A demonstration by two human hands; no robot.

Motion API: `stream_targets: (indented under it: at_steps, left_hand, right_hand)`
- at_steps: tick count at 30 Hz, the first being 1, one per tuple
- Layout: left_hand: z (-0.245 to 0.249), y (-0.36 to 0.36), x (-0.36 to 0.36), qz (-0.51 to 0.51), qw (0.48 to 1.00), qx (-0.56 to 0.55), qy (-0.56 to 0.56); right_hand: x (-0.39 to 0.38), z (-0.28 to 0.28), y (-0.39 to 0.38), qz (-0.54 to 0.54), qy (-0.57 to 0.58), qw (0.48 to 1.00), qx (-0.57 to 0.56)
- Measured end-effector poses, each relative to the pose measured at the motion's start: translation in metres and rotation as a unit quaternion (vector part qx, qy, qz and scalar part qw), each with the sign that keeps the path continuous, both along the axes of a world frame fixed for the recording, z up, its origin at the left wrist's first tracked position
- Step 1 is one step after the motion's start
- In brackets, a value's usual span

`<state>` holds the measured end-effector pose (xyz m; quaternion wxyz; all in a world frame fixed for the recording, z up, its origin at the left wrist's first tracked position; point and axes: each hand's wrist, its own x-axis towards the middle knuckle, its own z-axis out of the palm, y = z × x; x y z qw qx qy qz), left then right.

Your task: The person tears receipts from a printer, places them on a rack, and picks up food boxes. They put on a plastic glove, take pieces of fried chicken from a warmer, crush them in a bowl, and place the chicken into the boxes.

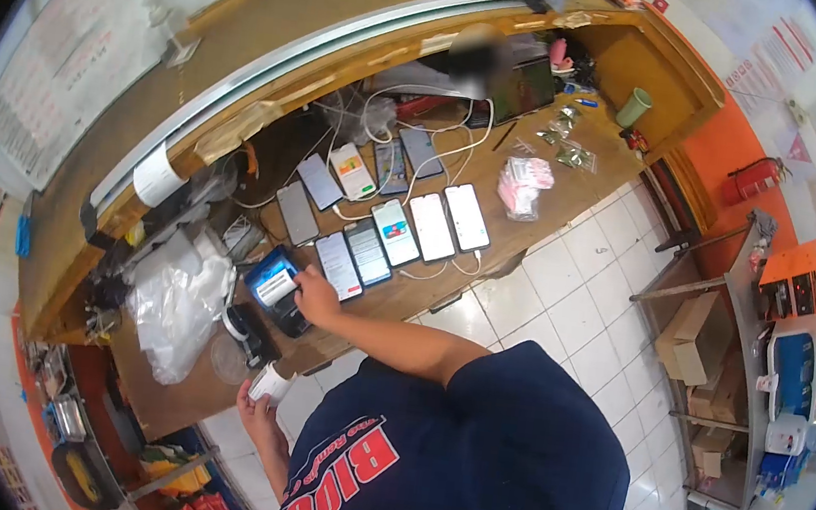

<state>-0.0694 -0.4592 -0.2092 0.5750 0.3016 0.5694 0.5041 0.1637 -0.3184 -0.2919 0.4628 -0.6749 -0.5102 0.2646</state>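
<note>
My right hand (318,299) reaches over the counter and touches the right edge of a card terminal-like device (274,283) with a blue lit screen and a dark lower part. Its fingers seem partly extended, though small in view. Lower left, at the counter's front edge, my left hand (259,417) is closed on a small white paper slip (269,384). Close to the device lie a black object with a white strip (250,335) and a crumpled clear plastic bag (173,304). A phone with a light screen (338,266) lies just right of my right hand.
Several phones, such as one at the right end (466,217), lie in two rows with white cables. A pink-and-white packet (524,188) and a green cup (634,108) stand farther right. A wooden ledge (240,135) borders the back; shelves (715,391) stand right.
</note>
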Motion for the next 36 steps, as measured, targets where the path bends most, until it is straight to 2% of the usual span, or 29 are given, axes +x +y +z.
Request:
stream_targets:
  at_steps: [13,18,27,36]
  left_hand:
    - [0.012,0.010,0.026,-0.072,0.997,-0.002,0.034]
    - [0.014,0.015,0.030,-0.070,0.996,0.002,0.049]
    - [0.015,0.031,0.038,-0.052,0.997,0.019,0.049]
    - [0.020,0.040,0.053,-0.050,0.997,0.050,0.033]
  right_hand:
    - [0.000,-0.005,0.001,-0.022,0.046,0.998,-0.022]
    - [-0.002,-0.008,0.007,-0.031,0.070,0.996,-0.047]
    - [0.003,0.013,0.009,0.001,0.093,0.995,0.037]
    - [0.005,0.029,0.018,0.019,0.086,0.994,0.058]
